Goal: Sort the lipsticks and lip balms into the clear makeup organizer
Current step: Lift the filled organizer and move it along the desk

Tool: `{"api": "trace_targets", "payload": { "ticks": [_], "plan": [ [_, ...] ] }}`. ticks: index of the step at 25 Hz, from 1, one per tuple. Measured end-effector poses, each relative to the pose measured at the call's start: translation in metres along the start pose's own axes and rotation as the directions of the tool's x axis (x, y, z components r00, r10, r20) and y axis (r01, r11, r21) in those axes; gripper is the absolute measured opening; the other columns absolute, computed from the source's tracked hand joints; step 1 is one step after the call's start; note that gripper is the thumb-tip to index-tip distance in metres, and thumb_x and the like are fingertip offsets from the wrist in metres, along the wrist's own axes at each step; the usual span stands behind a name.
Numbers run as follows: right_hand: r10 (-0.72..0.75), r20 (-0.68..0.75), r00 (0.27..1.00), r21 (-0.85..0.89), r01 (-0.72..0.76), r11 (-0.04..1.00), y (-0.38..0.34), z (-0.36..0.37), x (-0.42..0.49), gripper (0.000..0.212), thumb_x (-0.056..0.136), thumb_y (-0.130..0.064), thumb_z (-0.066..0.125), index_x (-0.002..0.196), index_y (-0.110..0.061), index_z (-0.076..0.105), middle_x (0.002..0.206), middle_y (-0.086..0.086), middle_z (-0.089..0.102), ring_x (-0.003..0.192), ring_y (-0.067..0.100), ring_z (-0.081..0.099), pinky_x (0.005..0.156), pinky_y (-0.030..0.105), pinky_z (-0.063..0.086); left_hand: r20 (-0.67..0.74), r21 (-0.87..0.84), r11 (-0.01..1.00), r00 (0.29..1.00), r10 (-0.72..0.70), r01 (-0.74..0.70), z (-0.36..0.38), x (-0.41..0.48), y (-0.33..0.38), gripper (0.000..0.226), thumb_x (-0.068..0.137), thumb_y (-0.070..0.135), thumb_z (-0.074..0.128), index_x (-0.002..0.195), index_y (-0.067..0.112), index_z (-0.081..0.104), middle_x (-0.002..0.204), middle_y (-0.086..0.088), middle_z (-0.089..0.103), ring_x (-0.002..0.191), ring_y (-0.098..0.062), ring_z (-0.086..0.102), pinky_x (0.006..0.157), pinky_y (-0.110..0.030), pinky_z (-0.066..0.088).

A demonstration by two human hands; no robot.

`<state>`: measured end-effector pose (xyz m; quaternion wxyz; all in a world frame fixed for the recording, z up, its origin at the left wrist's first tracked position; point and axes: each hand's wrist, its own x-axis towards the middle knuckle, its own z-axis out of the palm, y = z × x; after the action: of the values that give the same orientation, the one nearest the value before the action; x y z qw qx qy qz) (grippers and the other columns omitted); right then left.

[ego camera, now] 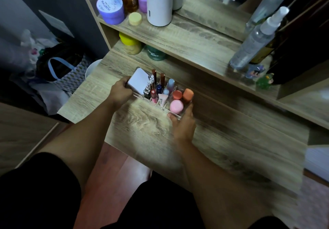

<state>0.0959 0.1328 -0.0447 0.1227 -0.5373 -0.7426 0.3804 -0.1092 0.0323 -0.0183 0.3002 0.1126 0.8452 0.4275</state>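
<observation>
The clear makeup organizer (175, 115) stands on the wooden desk, filled with several upright lipsticks and lip balms: dark red tubes (154, 74) at the back, a pink round-capped balm (176, 106) and an orange one (188, 95) at the right end. A white compact (138, 82) leans in its left end. My left hand (121, 90) grips the organizer's left end by the compact. My right hand (183, 122) holds its right front corner.
The desk surface (222, 139) stretches right and toward me. A raised shelf (187, 40) behind carries jars, a white bottle (159, 2) and spray bottles (254, 40). Yellow and green jars sit under it. Bags lie on the floor at left.
</observation>
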Motion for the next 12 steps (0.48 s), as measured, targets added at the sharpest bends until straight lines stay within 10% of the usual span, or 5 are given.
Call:
{"api": "trace_targets", "payload": {
  "ticks": [5,12],
  "plan": [
    [-0.002,-0.016,1.000,0.028,0.002,1.000,0.008,-0.015,-0.007,0.095,0.075,-0.029,0.077,0.148,-0.011,0.018,0.129,0.020,0.060,0.113,0.036,0.059,0.093,0.041,0.048,-0.003,-0.005,1.000,1.000,0.021,-0.021,0.011,-0.012,0.010,0.051,0.074,0.004,0.050,0.122,0.020,0.058,0.114,-0.009,0.067,0.094,-0.019,0.061,0.073,-0.022,0.046],
    [-0.037,-0.041,0.998,0.053,0.040,0.998,0.034,-0.063,-0.014,0.095,0.074,-0.030,0.077,0.148,-0.018,0.019,0.125,0.015,0.063,0.107,0.036,0.062,0.087,0.041,0.051,0.006,0.005,0.996,0.996,0.089,-0.089,0.046,-0.046,0.032,0.053,0.070,0.014,0.052,0.122,0.022,0.061,0.118,-0.008,0.067,0.108,-0.021,0.060,0.090,-0.029,0.045]
  ]
}}
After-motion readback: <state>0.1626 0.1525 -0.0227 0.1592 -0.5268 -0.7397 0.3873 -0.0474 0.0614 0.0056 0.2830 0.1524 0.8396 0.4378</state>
